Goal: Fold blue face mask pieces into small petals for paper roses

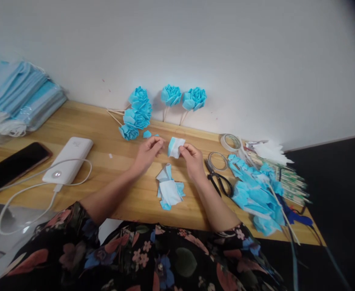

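A pale-brown wooden desk (98, 133) carries everything; a pile of light-blue pleated masks (22, 93) sits at its far left; a heap of crumpled bright-blue sheet pieces (256, 198) spreads at the right; blue rose-shaped flowers on thin pale sticks (138, 117) are at the far side, by the wall; a flat black phone (13, 163) and a white oblong power bank (70, 159) lie at the left, nearer than the masks; the left hand (148, 151) has its grip pressed together; black-handled scissors (216, 178) lie right of the right hand (194, 159), whose grip pinches a small white-and-blue rectangular piece (176, 148) over the desk's middle.
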`<state>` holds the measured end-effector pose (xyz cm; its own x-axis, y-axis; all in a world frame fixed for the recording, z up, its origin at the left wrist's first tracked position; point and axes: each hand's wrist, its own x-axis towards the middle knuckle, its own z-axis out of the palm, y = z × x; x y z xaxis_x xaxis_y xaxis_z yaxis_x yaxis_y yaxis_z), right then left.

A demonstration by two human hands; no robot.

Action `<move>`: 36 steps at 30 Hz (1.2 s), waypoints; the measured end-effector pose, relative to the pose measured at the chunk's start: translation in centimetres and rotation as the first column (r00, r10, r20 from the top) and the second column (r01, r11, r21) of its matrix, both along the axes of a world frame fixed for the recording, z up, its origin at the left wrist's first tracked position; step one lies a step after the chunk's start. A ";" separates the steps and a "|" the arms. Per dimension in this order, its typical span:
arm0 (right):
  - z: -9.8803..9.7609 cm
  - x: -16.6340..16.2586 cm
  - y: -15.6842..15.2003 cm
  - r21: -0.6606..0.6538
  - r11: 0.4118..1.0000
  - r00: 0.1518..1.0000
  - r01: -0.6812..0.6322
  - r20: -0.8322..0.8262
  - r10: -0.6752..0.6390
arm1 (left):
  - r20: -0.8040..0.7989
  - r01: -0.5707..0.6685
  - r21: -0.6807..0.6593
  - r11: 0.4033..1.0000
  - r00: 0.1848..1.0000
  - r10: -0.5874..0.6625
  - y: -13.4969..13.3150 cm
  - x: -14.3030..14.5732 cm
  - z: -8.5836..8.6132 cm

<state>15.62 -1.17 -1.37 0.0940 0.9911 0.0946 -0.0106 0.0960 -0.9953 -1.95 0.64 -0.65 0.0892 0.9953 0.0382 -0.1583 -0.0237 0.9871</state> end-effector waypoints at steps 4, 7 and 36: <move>-0.2 0.0 0.0 0.016 1.000 1.000 -0.015 0.027 0.014 | -0.134 -0.021 0.114 0.993 0.990 0.036 -0.4 0.2 0.3; -0.1 -0.1 -0.2 0.023 0.999 0.998 -0.038 0.046 0.037 | -0.162 0.034 0.118 0.992 0.987 -0.015 -0.5 0.4 0.2; -0.3 0.0 0.1 -0.061 0.998 0.999 -0.019 -0.041 0.016 | 0.204 0.115 -0.117 0.986 0.975 -0.090 1.0 -0.1 -1.0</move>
<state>15.59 -1.10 -1.66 0.0792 0.9964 0.0301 -0.0522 0.0343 -0.9981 -2.07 1.63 -1.64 0.1944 0.9790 -0.0610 -0.3452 0.1265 0.9300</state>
